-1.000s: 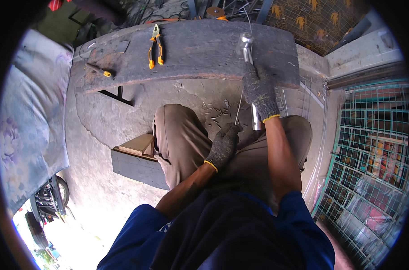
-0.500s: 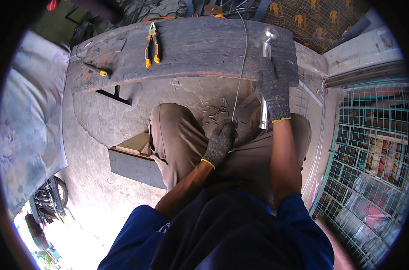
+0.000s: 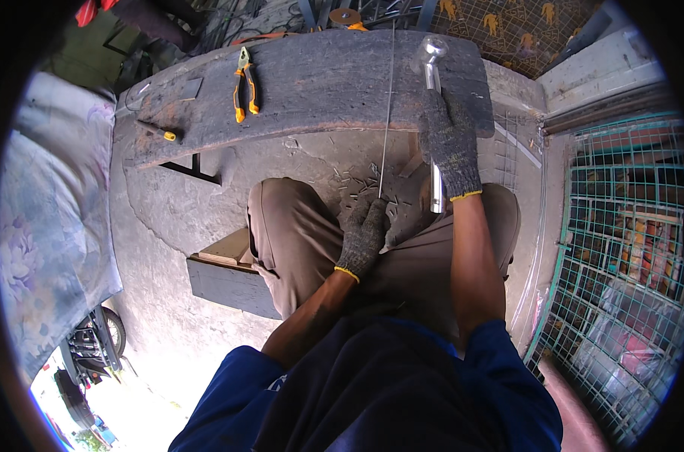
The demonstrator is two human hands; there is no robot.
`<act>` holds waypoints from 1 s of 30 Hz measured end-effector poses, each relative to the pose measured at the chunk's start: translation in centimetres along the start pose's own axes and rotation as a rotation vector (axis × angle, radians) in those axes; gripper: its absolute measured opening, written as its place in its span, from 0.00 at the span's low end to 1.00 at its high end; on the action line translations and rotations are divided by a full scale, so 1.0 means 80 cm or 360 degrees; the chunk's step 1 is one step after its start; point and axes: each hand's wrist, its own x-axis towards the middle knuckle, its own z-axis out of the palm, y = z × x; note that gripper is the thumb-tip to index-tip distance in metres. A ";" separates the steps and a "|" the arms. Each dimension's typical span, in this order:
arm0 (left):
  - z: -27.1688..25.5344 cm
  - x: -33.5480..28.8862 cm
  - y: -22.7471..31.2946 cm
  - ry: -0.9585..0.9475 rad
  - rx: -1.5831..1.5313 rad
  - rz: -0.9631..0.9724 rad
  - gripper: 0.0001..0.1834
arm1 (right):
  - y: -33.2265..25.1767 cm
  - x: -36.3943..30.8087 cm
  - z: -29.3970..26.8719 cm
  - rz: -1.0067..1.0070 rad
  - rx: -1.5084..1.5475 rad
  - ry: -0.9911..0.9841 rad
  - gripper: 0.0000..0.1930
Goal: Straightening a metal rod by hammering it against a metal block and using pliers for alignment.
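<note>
My left hand [image 3: 363,237], in a dark knitted glove with a yellow cuff, is closed around the lower end of a thin metal rod [image 3: 388,113]. The rod runs away from me over the dark bench [image 3: 319,83] and past its far edge. In a matching glove, my right hand [image 3: 452,147] grips a shiny steel hammer [image 3: 434,71] by its tube-like handle. The hammer's rounded head lies over the bench's right end, and the handle's lower end sticks out below my hand. Combination pliers [image 3: 246,87] with orange and black handles lie left of the rod.
A yellow-handled tool [image 3: 161,132] and a small flat plate [image 3: 191,89] rest on the bench's left. Short metal pieces [image 3: 368,183] are scattered on the floor. A green wire mesh [image 3: 583,248] stands at right, a wooden block [image 3: 229,282] by my left knee. Someone's leg [image 3: 157,22] shows far left.
The rod looked bowed and leaned right; now it appears straight and more upright, its far end further left. The hammer and my right hand have shifted slightly left. Another person's leg has come into view.
</note>
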 end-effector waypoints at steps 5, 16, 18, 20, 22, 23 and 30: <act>0.003 -0.001 0.002 0.0034 0.0113 -0.0055 0.08 | 0.015 0.005 0.004 -0.0119 0.0051 0.0022 0.19; 0.001 -0.003 0.004 0.0003 0.0030 -0.0016 0.08 | -0.021 -0.009 0.021 -0.0354 -0.0004 0.0001 0.18; 0.000 -0.004 0.005 0.0016 0.0024 -0.0041 0.09 | -0.020 -0.008 0.028 -0.0403 -0.0057 -0.0003 0.19; 0.001 -0.004 0.007 0.0015 0.0042 -0.0106 0.09 | -0.004 -0.004 0.036 -0.0168 -0.0234 -0.0080 0.18; 0.002 -0.004 0.004 -0.0001 0.0083 -0.0089 0.09 | 0.006 -0.001 0.043 -0.0167 -0.0367 -0.0137 0.18; 0.004 -0.005 0.002 -0.0015 0.0126 -0.0076 0.09 | 0.011 0.001 0.044 -0.0162 -0.0500 -0.0193 0.18; 0.001 -0.008 0.001 -0.0083 0.0144 -0.0014 0.10 | 0.009 0.003 0.042 -0.0089 -0.0162 -0.0175 0.21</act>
